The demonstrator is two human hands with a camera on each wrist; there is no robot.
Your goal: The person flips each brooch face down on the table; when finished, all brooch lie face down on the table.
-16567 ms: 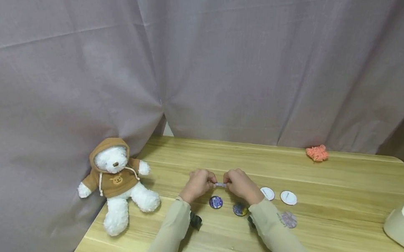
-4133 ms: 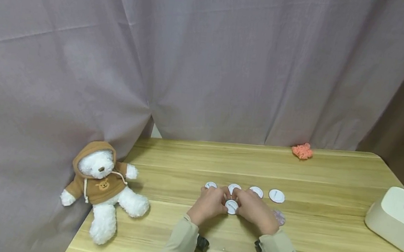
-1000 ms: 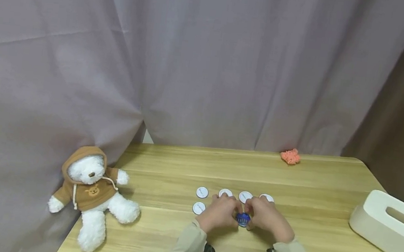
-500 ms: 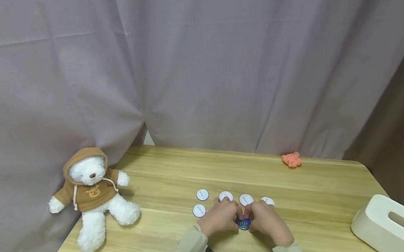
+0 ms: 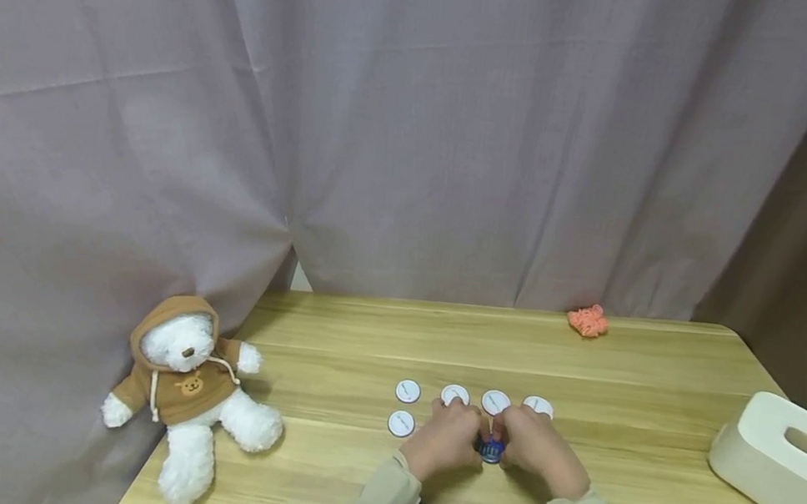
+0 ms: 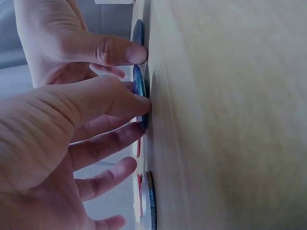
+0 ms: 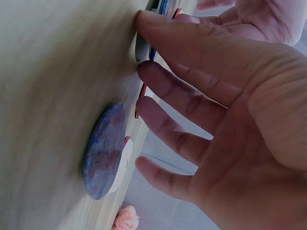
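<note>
A round blue button badge (image 5: pixel 491 453) is between my two hands, close over the table, picture side showing. My left hand (image 5: pixel 449 436) pinches its left edge with thumb and index finger; in the left wrist view the badge (image 6: pixel 139 86) is seen nearly edge-on. On the opposite edge are the thumb and fingertips of my right hand (image 5: pixel 538 447), the other fingers spread. Behind the hands lies a row of badges with white pin backs up, among them one at the left end (image 5: pixel 408 391). Another white-backed badge (image 5: pixel 401 423) sits in front of that one.
Beyond the right hand, a purple-grey badge (image 7: pixel 104 151) lies picture side up, hidden in the head view. A plush bear (image 5: pixel 194 386) in a brown hoodie sits at left, a cream tissue box (image 5: pixel 784 475) at right. A coral scrunchie (image 5: pixel 587 320) lies near the back edge.
Several badges have gone from picture side up to white backs up since the oldest frame. Both hands have moved right, from a white-backed badge to the blue one; within the last second they barely shift.
</note>
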